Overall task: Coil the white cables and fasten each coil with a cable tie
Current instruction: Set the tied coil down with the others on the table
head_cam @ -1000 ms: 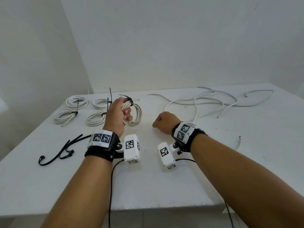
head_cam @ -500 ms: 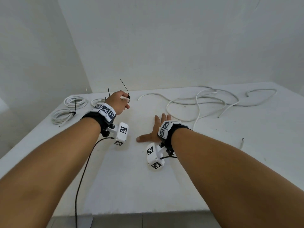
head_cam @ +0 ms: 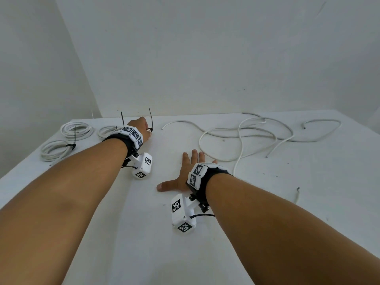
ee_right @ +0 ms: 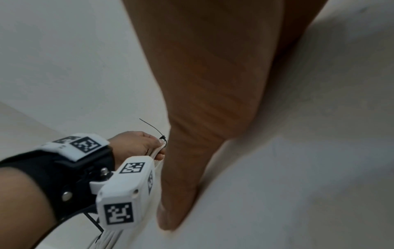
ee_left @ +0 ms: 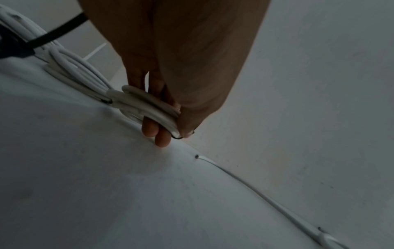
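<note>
At the far left of the white table (head_cam: 267, 202), the left hand (head_cam: 138, 128) pinches a coil of white cable (ee_left: 149, 107) bound with a black cable tie (head_cam: 151, 120), beside three other tied coils (head_cam: 77, 129). The right hand (head_cam: 185, 173) lies flat, fingers spread, near the loose white cables (head_cam: 257, 130) strewn toward the table's far right.

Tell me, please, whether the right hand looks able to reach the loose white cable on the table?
Probably yes: the right hand lies open and flat, holding nothing, with the loose white cable just beyond its fingertips and nothing between.
</note>
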`<state>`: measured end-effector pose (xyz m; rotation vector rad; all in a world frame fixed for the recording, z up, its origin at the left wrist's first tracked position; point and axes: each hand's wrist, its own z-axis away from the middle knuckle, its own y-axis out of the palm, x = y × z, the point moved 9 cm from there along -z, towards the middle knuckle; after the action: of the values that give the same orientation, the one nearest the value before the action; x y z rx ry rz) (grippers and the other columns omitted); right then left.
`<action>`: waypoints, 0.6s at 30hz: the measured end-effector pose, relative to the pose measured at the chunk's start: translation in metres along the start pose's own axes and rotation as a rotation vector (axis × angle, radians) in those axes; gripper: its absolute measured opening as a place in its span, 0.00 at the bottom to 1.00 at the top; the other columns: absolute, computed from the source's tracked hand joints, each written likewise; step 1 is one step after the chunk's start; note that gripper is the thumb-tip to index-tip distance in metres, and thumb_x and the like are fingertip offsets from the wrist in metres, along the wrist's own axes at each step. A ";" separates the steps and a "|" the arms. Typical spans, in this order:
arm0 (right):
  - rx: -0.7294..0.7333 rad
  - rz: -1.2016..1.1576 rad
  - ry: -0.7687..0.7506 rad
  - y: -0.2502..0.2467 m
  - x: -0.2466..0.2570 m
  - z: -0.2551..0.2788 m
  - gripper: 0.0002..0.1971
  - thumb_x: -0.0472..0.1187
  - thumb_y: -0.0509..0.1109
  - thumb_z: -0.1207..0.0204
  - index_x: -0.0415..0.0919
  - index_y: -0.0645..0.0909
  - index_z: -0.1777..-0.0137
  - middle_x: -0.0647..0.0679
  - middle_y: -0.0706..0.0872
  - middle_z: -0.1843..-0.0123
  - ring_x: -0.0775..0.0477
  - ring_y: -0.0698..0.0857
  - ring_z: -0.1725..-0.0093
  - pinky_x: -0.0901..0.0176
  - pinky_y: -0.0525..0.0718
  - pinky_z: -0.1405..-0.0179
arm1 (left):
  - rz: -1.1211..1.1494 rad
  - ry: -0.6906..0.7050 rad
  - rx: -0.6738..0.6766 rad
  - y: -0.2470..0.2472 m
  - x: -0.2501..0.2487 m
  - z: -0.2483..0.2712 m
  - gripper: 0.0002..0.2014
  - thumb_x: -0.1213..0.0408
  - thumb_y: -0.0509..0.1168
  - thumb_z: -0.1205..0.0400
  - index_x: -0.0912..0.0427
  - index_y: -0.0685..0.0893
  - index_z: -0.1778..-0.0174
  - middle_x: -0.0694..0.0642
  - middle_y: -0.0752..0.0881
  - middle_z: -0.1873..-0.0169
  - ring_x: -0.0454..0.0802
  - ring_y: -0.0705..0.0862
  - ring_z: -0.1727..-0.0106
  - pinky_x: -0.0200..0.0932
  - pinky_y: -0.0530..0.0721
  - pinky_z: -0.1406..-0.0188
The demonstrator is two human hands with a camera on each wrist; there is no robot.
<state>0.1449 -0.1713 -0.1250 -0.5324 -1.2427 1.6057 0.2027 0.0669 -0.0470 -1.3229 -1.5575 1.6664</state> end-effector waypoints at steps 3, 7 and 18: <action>0.006 -0.005 0.000 -0.002 0.000 -0.001 0.75 0.88 0.63 0.53 0.49 0.27 0.15 0.45 0.27 0.14 0.38 0.28 0.15 0.22 0.39 0.20 | -0.041 0.028 -0.022 -0.001 -0.006 -0.004 0.12 0.60 0.67 0.18 0.62 0.81 0.42 0.62 0.87 0.44 0.63 0.83 0.41 0.44 0.75 0.51; 0.014 0.001 -0.003 -0.002 0.000 0.002 0.75 0.88 0.62 0.51 0.49 0.27 0.16 0.45 0.26 0.14 0.38 0.28 0.15 0.20 0.34 0.22 | -0.127 0.013 0.035 -0.004 -0.011 -0.005 0.13 0.55 0.68 0.19 0.62 0.86 0.48 0.61 0.87 0.45 0.62 0.83 0.41 0.43 0.77 0.50; 0.015 -0.005 -0.015 -0.002 0.004 0.007 0.74 0.87 0.62 0.49 0.48 0.26 0.16 0.44 0.25 0.15 0.36 0.26 0.16 0.20 0.31 0.24 | 0.141 0.111 0.119 0.005 -0.089 -0.031 0.11 0.61 0.65 0.17 0.62 0.90 0.50 0.61 0.92 0.52 0.58 0.89 0.53 0.47 0.87 0.50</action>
<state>0.1384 -0.1713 -0.1201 -0.5083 -1.2409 1.6166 0.2673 0.0039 -0.0205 -1.4649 -1.3080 1.7096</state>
